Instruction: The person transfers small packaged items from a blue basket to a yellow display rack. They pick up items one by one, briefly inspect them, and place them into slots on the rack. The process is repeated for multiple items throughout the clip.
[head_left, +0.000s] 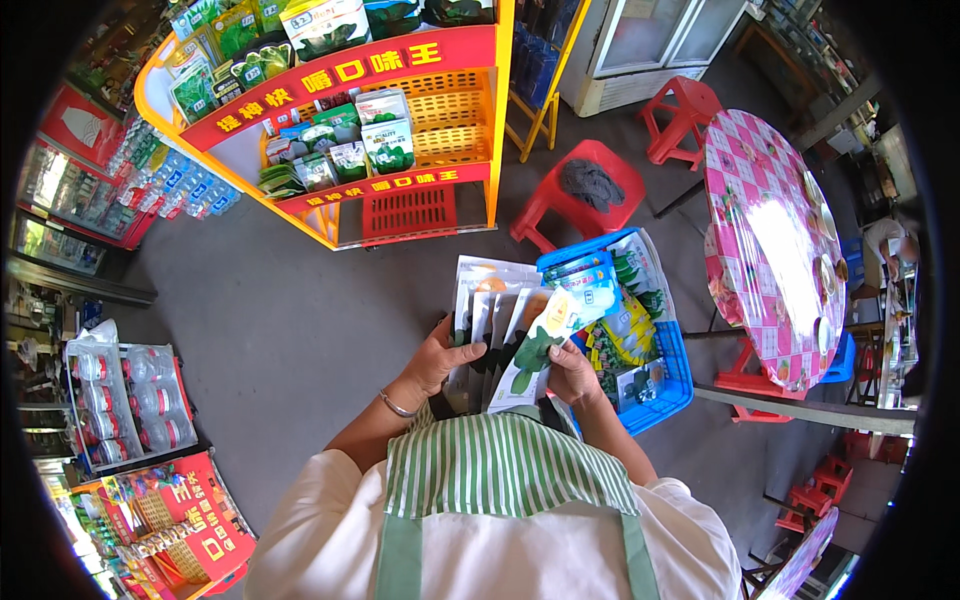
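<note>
Between my hands, in front of the striped apron (510, 465), is a fanned stack of white snack packets (499, 322) printed with green and dark shapes. My left hand (439, 356) grips the stack from its left side, thumb across the front. With thumb and fingers, my right hand (576, 373) holds the frontmost packet (536, 352), which leans up to the right. Just beyond my right hand stands a blue plastic basket (679, 367) with more packets inside, among them yellow packets (628, 330) and green-and-white ones (637, 274).
Ahead is a yellow-and-red display rack (491, 135) with packets on its shelves. A red stool (577, 199) carries a dark cloth (592, 184). At right stands a round table (765, 240) with a pink checked cover. Bottled drinks (131, 397) are stacked at left; a person (885, 244) is far right.
</note>
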